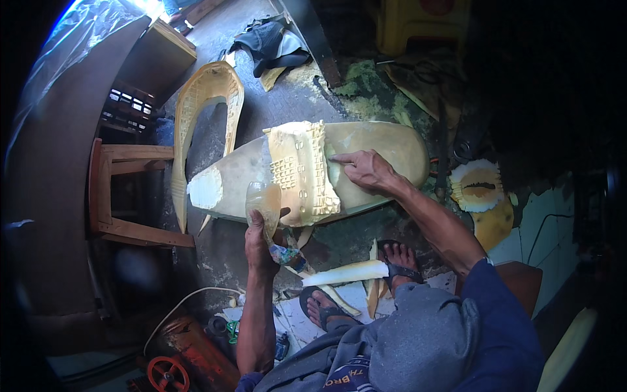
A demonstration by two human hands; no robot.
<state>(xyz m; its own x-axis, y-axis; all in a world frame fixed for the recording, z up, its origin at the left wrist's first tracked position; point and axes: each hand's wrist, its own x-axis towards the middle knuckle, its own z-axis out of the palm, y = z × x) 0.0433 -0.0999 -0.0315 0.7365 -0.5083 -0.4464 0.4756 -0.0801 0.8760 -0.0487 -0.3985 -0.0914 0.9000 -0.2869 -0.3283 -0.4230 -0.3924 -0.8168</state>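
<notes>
A long cream foam board (385,144) lies across the floor in front of me, its left tip broken white. A yellowish waffle-patterned foam sheet (302,171) is draped over its middle. My right hand (366,170) presses flat on the board just right of that sheet, forefinger pointing at its edge. My left hand (261,243) is shut on a clear plastic bottle (264,201), held tilted with its wide end against the board's near side by the sheet. My sandalled feet (398,258) rest below the board.
A cut-out foam frame (202,111) leans at the left next to a wooden stool (124,189). Pale foam offcuts (346,273) lie by my feet. A dark bag (271,42) sits at the back, a red wheeled machine (176,366) and white cable near left.
</notes>
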